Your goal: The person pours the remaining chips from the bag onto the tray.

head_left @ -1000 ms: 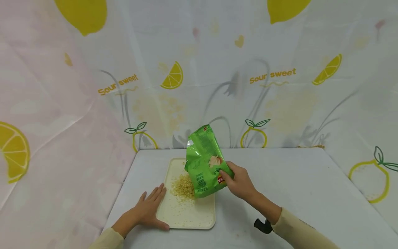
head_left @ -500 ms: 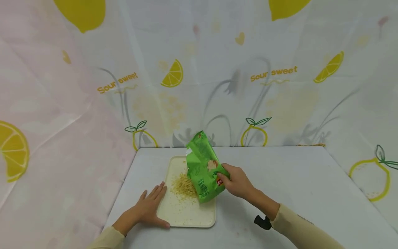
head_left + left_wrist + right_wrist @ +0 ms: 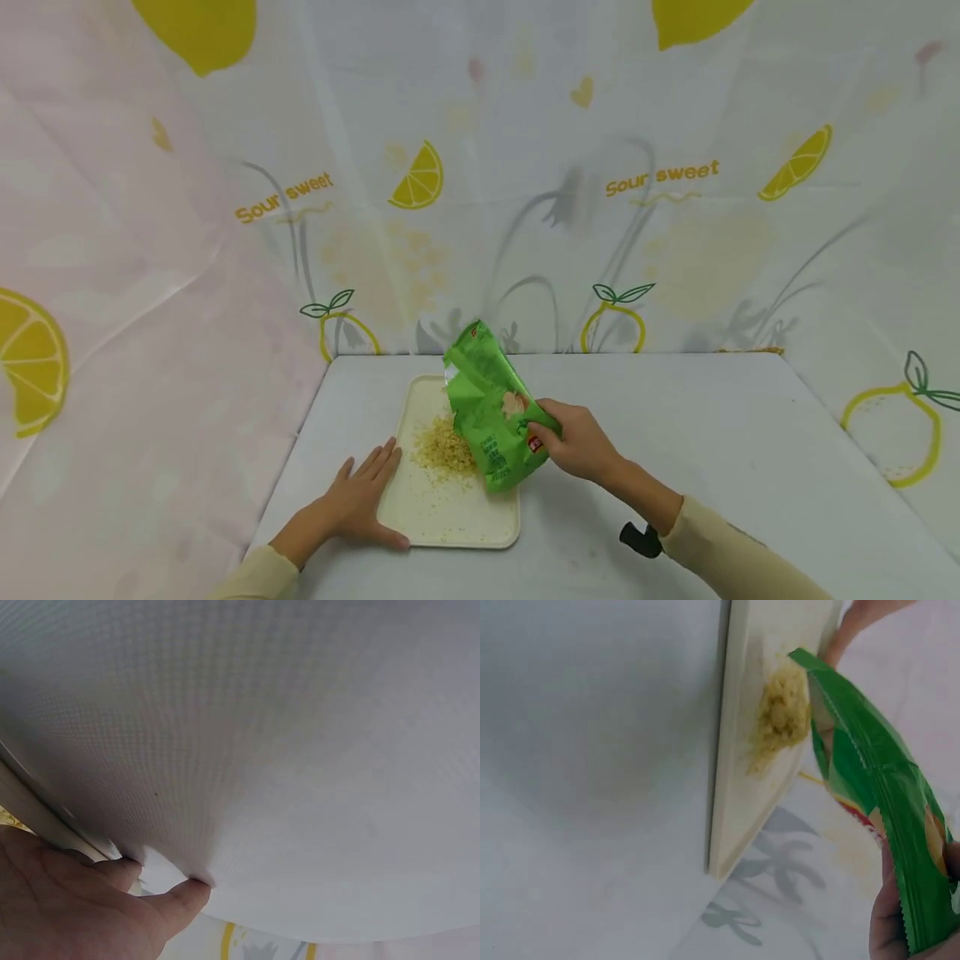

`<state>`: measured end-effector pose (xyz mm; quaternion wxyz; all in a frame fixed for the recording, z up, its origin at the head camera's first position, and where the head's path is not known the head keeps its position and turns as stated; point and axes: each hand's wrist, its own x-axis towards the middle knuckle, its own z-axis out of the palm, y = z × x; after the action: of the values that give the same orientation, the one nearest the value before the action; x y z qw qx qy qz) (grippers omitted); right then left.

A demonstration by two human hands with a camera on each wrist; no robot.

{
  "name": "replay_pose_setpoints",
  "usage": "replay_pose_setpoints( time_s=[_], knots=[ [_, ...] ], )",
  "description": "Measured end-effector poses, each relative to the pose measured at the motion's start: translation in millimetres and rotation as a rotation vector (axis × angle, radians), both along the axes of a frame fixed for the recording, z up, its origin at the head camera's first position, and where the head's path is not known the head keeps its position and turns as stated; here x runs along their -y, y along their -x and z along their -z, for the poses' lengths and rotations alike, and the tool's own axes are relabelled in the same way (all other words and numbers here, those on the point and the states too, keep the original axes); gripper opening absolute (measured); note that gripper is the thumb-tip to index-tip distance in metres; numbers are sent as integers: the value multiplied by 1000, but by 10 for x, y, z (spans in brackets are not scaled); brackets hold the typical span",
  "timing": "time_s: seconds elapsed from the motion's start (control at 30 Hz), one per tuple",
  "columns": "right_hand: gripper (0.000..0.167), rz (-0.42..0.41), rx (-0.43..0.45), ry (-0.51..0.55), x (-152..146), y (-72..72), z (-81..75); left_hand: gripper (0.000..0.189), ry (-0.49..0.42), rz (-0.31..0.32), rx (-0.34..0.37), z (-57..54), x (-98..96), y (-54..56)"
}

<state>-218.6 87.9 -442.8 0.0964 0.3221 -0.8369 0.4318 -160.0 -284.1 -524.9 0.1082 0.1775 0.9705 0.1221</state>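
Observation:
A green snack bag (image 3: 491, 408) is tilted over a cream tray (image 3: 457, 521), gripped at its right side by my right hand (image 3: 577, 437). Under the bag's left edge lies a heap of yellow crumbs (image 3: 442, 446), partly hidden by the bag. My left hand (image 3: 360, 500) rests with fingers spread at the tray's left edge, the thumb by its near-left corner. In the right wrist view the bag (image 3: 885, 795) hangs above the crumb heap (image 3: 784, 712). The left wrist view has two fingertips of the left hand (image 3: 75, 900) touching the white tabletop beside the tray.
The white table (image 3: 675, 433) extends to the right of the tray. A lemon-print cloth (image 3: 480, 167) hangs behind the table and along its sides. A black strap piece (image 3: 640, 540) sticks out at my right wrist.
The bag has come down a little toward the tray and its angle has shifted, with the right hand still gripping it. The left hand has stayed in place.

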Motion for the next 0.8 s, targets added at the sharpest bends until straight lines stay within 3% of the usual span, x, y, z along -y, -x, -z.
replay_pose_setpoints(
  time_s=[0.23,0.47,0.67,0.8],
  knots=[
    [15,-20,41,-41,8,-21,103,141,-5,3,-10,-11,-3,12],
    [21,39,-27,60,14,-2,27,140,-17,-4,-1,-28,-6,-5],
    [17,-23,71,-40,27,-10,73,139,-19,0,2,-33,-13,-21],
    [16,-32,71,-59,25,-23,106,140,-15,1,3,-43,-20,-29]
  ],
)
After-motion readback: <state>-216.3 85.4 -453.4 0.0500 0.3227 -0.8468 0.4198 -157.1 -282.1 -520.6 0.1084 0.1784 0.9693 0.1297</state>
